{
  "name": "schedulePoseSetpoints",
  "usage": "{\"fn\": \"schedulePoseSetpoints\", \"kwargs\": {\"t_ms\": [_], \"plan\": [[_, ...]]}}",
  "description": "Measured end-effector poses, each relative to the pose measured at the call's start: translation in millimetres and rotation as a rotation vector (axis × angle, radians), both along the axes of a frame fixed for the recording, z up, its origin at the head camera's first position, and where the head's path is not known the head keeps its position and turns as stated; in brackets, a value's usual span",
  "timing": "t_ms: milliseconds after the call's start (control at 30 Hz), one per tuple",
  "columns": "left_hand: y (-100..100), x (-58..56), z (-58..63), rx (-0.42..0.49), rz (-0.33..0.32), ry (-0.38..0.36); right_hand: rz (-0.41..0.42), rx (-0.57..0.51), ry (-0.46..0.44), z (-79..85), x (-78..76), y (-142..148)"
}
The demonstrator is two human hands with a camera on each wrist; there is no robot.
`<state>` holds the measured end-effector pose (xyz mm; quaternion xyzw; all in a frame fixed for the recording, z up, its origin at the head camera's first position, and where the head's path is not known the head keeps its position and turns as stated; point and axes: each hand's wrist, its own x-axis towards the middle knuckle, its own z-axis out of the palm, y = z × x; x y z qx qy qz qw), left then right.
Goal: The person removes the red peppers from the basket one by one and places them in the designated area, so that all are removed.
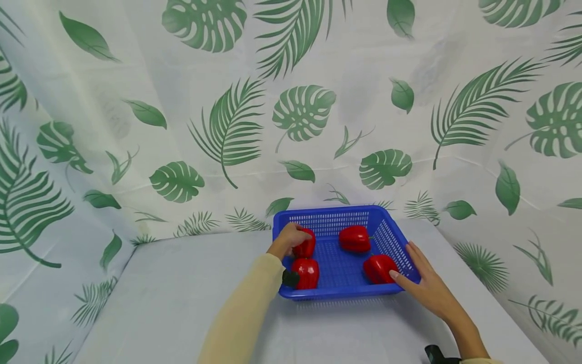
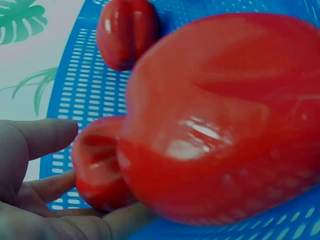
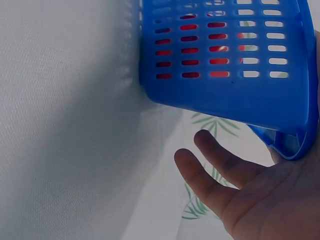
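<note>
A blue slotted plastic basket (image 1: 342, 291) holds several red bell peppers. My left hand (image 1: 289, 238) reaches over its left side and holds the far-left bell pepper (image 1: 305, 245). In the left wrist view, the thumb and fingers lie around this bell pepper (image 2: 100, 170), partly behind a nearer, larger-looking bell pepper (image 2: 225, 120). That nearer one (image 1: 305, 273) sits at the front left. My right hand (image 1: 429, 288) grips the front right corner, thumb over the rim beside another bell pepper (image 1: 379, 268). Two of its fingers stretch past the basket wall (image 3: 215, 97) in the right wrist view.
One more bell pepper (image 1: 354, 239) lies toward the back of the basket. The basket stands on a white table (image 1: 182, 288) near its back edge, against a leaf-patterned curtain (image 1: 318, 172). A black device (image 1: 291, 278) is on the left wrist.
</note>
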<state>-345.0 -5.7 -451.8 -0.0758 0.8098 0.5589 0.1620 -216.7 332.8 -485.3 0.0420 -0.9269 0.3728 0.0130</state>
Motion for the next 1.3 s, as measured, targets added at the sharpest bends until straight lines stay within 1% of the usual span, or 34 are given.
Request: {"fn": "schedulePoseSetpoints", "kwargs": {"t_ms": [133, 300, 567, 667, 900, 967, 1100, 1200, 1300], "plan": [[1, 2.6, -3.3, -0.03, -0.007, 0.032, 0.004, -0.017, -0.001, -1.1, 1.2, -1], [2, 6.4, -4.5, -0.04, -0.016, 0.05, 0.003, -0.007, -0.001, -1.6, 1.6, -1], [3, 8.2, -5.7, 0.043, -0.004, 0.059, -0.002, -0.013, 0.007, -1.9, 0.7, -3], [2, 7.3, -6.0, 0.04, -0.012, 0.058, -0.001, -0.017, 0.015, -2.3, 0.5, -3], [2, 3.6, -6.9, -0.049, -0.08, 0.027, -0.003, -0.023, 0.02, -1.7, 0.9, -2], [3, 2.9, -7.8, -0.055, -0.084, 0.015, -0.002, -0.024, 0.018, -1.5, 0.7, -2], [4, 1.2, -10.6, -0.04, -0.067, -0.01, -0.004, -0.017, 0.011, -1.8, 0.2, -3], [5, -0.5, -12.7, -0.055, -0.062, 0.001, -0.012, -0.009, 0.009, -1.7, 0.5, -2], [7, -2.0, -15.0, -0.082, -0.072, 0.048, -0.018, -0.006, 0.006, -1.7, 0.4, -1]]}}
